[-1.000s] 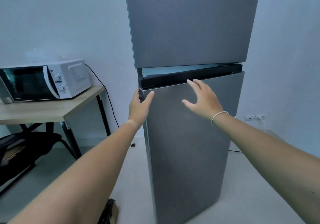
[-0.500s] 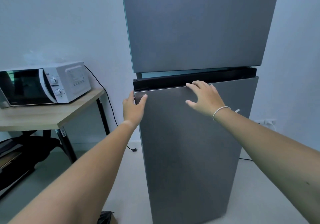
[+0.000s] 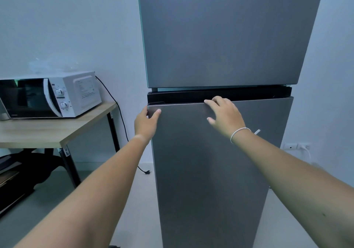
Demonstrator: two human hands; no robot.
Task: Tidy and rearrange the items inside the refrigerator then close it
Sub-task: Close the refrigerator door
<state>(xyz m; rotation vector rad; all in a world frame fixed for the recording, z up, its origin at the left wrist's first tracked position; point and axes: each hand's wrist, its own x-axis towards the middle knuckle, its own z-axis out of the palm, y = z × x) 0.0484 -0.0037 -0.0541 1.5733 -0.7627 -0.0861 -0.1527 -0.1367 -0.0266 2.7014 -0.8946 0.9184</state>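
A tall grey two-door refrigerator (image 3: 220,36) fills the middle of the view, and nothing inside it can be seen. Its lower door (image 3: 210,171) has a black recessed strip (image 3: 249,94) along the top. My left hand (image 3: 145,123) holds the door's top left corner, thumb on the front and fingers wrapped around the side edge. Flat on the door's front near its top edge lies my right hand (image 3: 226,117), fingers spread with the tips reaching the black strip. A white band circles that wrist.
A white microwave (image 3: 49,96) sits on a wooden table (image 3: 57,132) with black legs at the left, its cable trailing down to a plug on the floor (image 3: 147,171). Dark objects lie under the table. A wall socket (image 3: 297,146) is low on the right.
The view has swung to face the refrigerator more squarely. My right hand came down from hovering onto the lower door's top edge. The lower door's left side looks closer to the cabinet.
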